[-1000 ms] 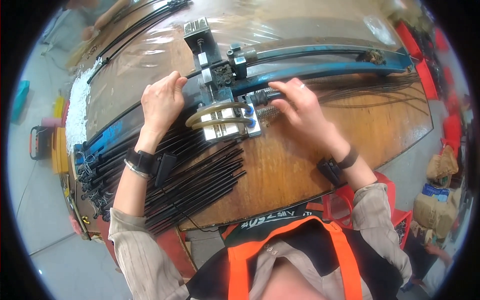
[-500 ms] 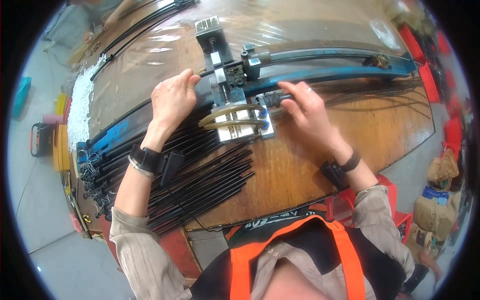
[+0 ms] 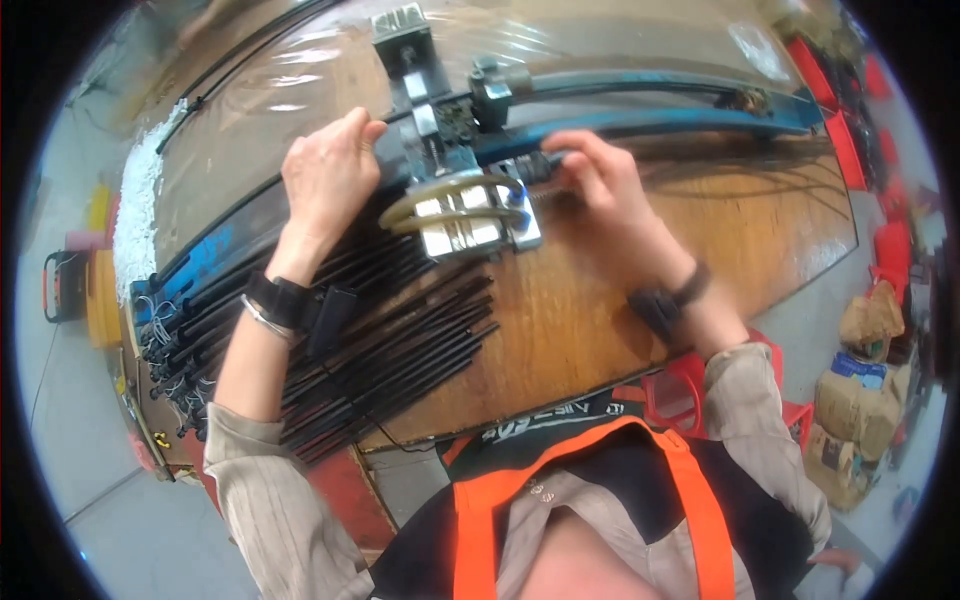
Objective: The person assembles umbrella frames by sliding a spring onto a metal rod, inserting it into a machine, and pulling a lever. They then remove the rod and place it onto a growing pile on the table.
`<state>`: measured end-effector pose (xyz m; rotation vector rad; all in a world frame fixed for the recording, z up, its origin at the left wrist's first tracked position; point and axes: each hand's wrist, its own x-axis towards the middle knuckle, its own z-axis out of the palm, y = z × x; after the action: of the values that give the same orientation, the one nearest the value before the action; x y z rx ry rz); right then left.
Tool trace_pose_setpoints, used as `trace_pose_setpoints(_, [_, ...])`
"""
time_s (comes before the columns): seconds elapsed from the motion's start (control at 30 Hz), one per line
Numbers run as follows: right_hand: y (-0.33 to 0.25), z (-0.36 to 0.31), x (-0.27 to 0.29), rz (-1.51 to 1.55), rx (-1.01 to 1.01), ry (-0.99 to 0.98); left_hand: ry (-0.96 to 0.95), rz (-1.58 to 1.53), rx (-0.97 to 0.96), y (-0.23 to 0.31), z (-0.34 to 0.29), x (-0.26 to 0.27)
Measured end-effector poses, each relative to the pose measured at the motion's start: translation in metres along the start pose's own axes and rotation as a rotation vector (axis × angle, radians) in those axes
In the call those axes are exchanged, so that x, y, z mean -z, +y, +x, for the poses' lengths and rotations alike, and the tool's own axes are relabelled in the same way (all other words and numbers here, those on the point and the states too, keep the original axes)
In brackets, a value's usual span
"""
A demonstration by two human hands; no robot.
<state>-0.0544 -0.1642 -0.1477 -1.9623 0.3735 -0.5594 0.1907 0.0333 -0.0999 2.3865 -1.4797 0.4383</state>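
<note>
A metal clamping fixture (image 3: 440, 140) with a screw shaft and two looped yellowish hoses (image 3: 455, 205) stands on the bench in front of me. My left hand (image 3: 332, 172) is closed to the left of it, thumb and forefinger pinching a thin black rod (image 3: 398, 115) that runs into the fixture. My right hand (image 3: 605, 185) is on the right side. Its thumb and forefinger curl round the end of a black cylindrical knob (image 3: 535, 167); motion blur softens the fingertips. Shiny metal blocks (image 3: 460, 232) sit under the hoses.
Many long black rods (image 3: 400, 360) lie bundled at the left front of the wooden bench (image 3: 600, 300). A blue rail (image 3: 680, 122) extends right from the fixture. Red stools (image 3: 675, 395) stand under the bench edge, and cardboard boxes (image 3: 850, 410) at the right.
The whole view has shifted, so the bench appears higher and farther left. My right thumb and forefinger have drawn closer together at the knob. The left hand stays at the rod.
</note>
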Motion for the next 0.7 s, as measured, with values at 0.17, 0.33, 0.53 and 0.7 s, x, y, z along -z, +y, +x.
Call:
trace_pose_setpoints(0.17, [0.000,-0.015,0.014,-0.441,0.286,-0.206,0.118,0.002,-0.225,-0.001,0.008,-0.012])
trace_pose_setpoints(0.33, [0.014,-0.027,-0.009,-0.819,0.639,-0.222,0.259,0.112,-0.367,-0.055,0.008,-0.004])
trace_pose_setpoints(0.53, [0.024,-0.029,-0.016,-0.495,0.443,-0.285,0.264,0.237,-0.209,-0.014,-0.077,0.001])
trace_pose_setpoints(0.7, [0.029,-0.020,-0.024,-0.490,0.302,-0.289,-0.143,0.077,0.162,0.081,-0.158,-0.007])
